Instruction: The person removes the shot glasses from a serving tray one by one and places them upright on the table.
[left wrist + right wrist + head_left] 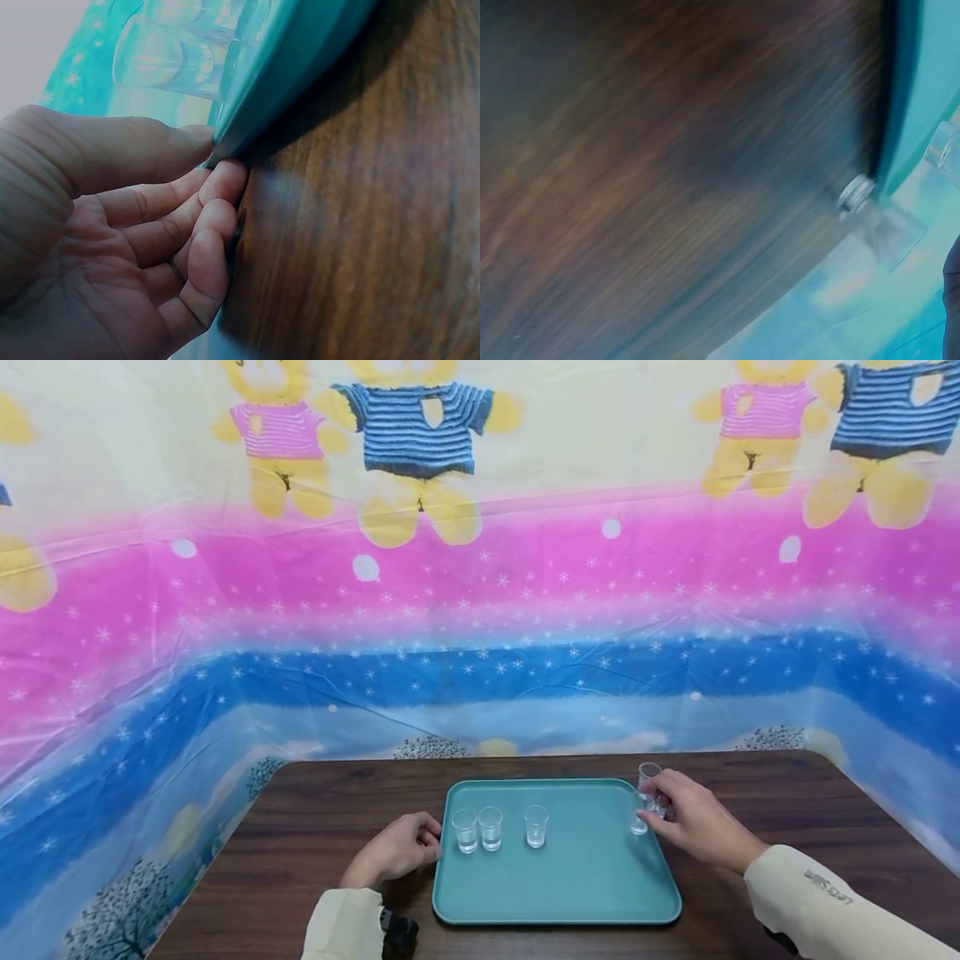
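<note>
A green tray [585,893] lies on the wooden table. My left hand [401,850] is at its left side, and in the left wrist view the thumb [161,146] and curled fingers pinch the tray's edge [262,82]. Two clear shot glasses [467,835] stand side by side at the tray's left, with a third shot glass [536,828] a little right of them. Over the tray's right side, my right hand [693,814] holds a shot glass [638,823] between thumb and fingers. Behind those fingers, another shot glass [649,771] stands off the tray by its far right corner.
The dark wooden table [337,793] extends around the tray on both sides. A printed cloth [480,677] with bears and snowflakes hangs behind the table and along its sides. The right wrist view shows the shot glass [877,221] beside the tray corner, blurred.
</note>
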The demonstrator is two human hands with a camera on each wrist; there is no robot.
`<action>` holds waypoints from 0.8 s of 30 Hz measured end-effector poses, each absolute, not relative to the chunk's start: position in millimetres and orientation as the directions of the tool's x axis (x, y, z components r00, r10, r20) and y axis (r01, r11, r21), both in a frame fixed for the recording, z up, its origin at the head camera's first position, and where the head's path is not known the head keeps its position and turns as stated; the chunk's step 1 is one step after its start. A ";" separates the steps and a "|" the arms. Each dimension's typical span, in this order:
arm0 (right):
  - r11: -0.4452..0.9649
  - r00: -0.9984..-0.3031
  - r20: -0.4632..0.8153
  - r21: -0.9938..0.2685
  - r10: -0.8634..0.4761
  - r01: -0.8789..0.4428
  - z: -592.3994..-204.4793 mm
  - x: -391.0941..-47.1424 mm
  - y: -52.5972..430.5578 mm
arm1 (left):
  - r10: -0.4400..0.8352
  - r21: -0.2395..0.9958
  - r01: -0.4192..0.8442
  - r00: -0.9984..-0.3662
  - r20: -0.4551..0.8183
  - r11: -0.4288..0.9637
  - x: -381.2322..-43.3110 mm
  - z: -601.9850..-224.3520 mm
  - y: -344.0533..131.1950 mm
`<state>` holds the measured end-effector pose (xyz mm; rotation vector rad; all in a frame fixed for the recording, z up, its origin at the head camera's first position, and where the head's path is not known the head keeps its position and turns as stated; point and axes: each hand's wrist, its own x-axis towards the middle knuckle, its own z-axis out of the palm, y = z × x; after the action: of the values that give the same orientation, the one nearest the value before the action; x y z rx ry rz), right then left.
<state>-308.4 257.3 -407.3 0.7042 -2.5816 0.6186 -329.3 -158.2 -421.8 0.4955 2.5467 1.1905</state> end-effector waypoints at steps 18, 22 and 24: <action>0.864 -0.869 0.439 -0.321 -0.226 -0.387 -433.1 -309.4 297.9 | 0.428 0.794 0.167 -0.895 -0.127 0.584 -330.3 -425.0 -159.2; 0.862 -0.876 0.429 -0.334 -0.220 -0.380 -434.2 -311.1 299.3 | 0.427 0.795 0.159 -0.894 -0.135 0.585 -331.3 -423.7 -159.2; 0.862 -0.877 0.426 -0.334 -0.223 -0.381 -433.6 -312.2 299.4 | 0.427 0.795 0.158 -0.894 -0.137 0.586 -332.0 -423.3 -159.5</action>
<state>-312.2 299.4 -433.6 0.4491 -2.6593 0.5858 -332.0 -159.5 -423.3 0.4777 2.5048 1.2099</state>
